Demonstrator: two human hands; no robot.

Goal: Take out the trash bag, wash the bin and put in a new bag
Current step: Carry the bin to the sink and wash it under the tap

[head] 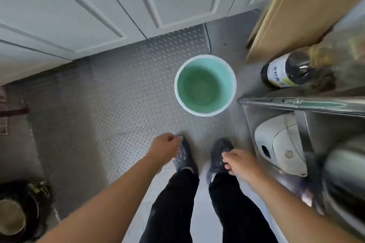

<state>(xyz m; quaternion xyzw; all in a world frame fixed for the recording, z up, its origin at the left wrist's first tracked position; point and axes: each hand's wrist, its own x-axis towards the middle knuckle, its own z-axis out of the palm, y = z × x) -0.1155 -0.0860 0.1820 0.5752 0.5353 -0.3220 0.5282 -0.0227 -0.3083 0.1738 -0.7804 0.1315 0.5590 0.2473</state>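
A round bin (205,85) with a white rim and a green inside stands upright on the metal floor, straight ahead of my feet. I see no bag in it and its bottom is bare. My left hand (166,147) hangs over my left shoe, fingers loosely curled, holding nothing. My right hand (240,161) hangs over my right shoe, fingers loosely curled, also holding nothing. Both hands are well short of the bin.
White cabinet doors (98,6) with black handles stand beyond the bin. A dark bottle (286,71) lies on a steel rack (300,102) at the right, above a white appliance (280,144). A wooden panel (306,6) is at the far right. Dark pots (17,213) sit at lower left.
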